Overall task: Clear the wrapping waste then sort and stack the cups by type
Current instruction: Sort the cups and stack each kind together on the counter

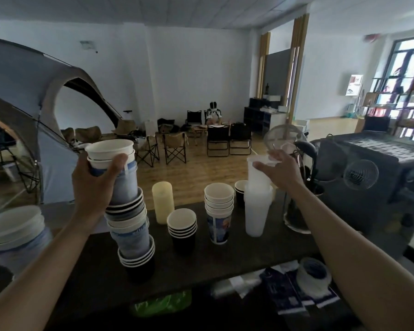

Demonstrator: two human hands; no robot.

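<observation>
My left hand [95, 185] grips the top of a tall leaning mixed stack of cups [129, 220], blue-printed paper cups and black cups nested together, standing on the dark counter [213, 256]. My right hand [280, 173] rests with spread fingers on the rim of a stack of frosted clear plastic cups [257, 204]. Between them stand a short stack of black cups [182, 229], a stack of blue-printed paper cups [219, 211] and, behind it, a black cup [240, 189]. Another blurred stack of blue-printed cups [17, 237] sits at the far left.
A cream cylinder [163, 201] stands behind the black cups. A glass jar with utensils [301, 206] and a dark machine [368, 168] are at the right. Plastic wrapping [239, 283], a tape roll [313, 274] and a green bag [163, 304] lie on the lower shelf.
</observation>
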